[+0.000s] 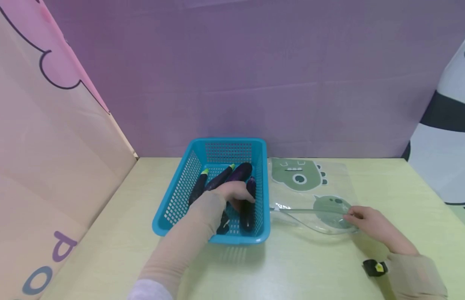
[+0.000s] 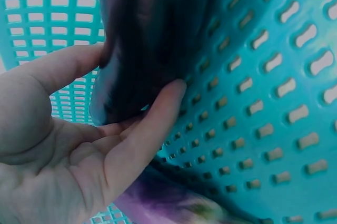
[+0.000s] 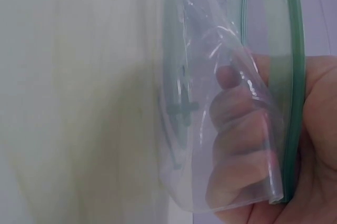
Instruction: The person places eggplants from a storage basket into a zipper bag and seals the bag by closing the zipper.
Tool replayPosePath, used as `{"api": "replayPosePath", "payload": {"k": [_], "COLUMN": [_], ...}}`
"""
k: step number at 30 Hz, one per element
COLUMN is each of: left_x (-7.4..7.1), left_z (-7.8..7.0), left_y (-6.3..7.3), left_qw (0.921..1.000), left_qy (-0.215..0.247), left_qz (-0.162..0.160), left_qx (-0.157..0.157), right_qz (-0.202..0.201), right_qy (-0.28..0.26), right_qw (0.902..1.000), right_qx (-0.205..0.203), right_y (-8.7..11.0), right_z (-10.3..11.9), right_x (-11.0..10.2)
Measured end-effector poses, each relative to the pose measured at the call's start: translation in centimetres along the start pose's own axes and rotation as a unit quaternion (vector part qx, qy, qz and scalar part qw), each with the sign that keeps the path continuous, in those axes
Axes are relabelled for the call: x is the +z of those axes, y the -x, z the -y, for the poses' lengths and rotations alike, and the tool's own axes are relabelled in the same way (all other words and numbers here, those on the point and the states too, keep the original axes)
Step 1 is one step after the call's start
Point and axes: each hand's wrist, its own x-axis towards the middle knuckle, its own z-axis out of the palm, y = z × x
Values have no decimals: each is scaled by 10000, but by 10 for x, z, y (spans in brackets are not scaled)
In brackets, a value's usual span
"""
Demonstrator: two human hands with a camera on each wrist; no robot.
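Inside a blue plastic basket (image 1: 267, 187), my left hand (image 1: 236, 191) reaches down along the right wall. Its thumb and fingers close around a dark purple eggplant (image 2: 150, 34). Several other eggplants lie beside it, among them one with a pale green tip (image 1: 198, 189) at the left. My right hand (image 1: 369, 225) pinches the mouth edge of a clear zip bag (image 1: 337, 177) printed with green cartoon monsters. In the right wrist view, the bag's green zip strip (image 3: 296, 77) crosses the palm, and the fingers show through the plastic. The bag's mouth gapes toward me.
The pale wooden table (image 1: 116, 250) ends at a purple backdrop (image 1: 236, 83). A printed cloth wall (image 1: 59, 158) rises at the left, and a white-and-black printed panel (image 1: 446, 154) stands at the right. A black strap device (image 1: 375, 268) sits at my right wrist.
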Motion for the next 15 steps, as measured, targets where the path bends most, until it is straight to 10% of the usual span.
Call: {"api": "replayPosePath", "payload": {"k": [15], "left_x": [-3], "left_z": [-3], "left_y": [-3], "left_qw": [9999], "left_qy": [-91], "left_qz": [9], "left_qx": [65], "right_qz": [6], "right_qy": [26], "right_qw": [10000], "right_qx": [-33], "right_y": [1], "right_z": [-1], "right_x": [-1]}}
